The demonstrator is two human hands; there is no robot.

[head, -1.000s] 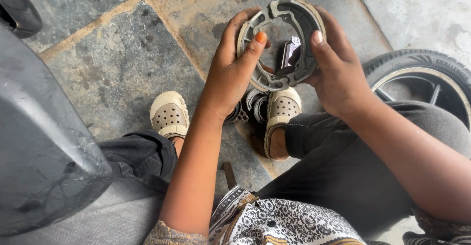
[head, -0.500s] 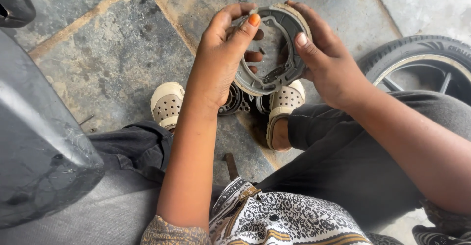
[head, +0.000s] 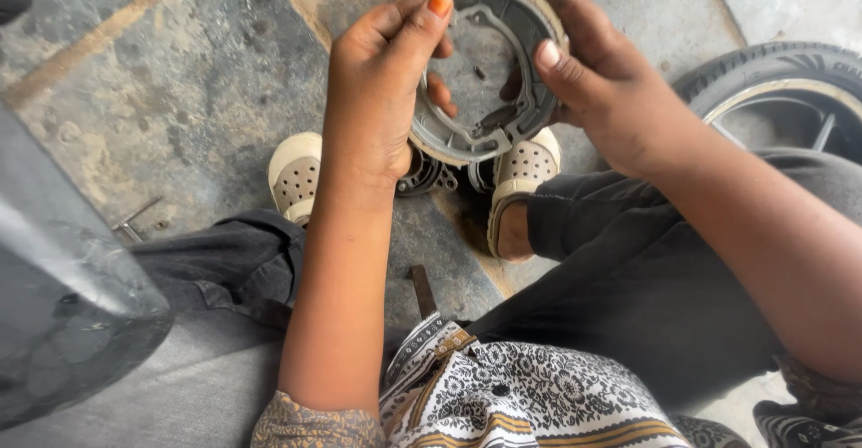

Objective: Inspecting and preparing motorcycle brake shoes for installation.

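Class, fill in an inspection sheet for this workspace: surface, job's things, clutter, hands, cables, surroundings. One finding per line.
Surface: grey stone floor, stained, with pale joints.
Job's things: a pair of brake shoes forming a ring, held up above the feet.
Clutter: a small metal tool on the floor at left; a round dark part between the cream perforated shoes.
Hands: left hand grips the ring's left edge; right hand grips its right edge.
Cables: nothing seen.
Surroundings: a tyre on its rim at right; a dark glossy body panel at left.

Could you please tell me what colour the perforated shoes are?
The shoes are cream, seen best in the head view.
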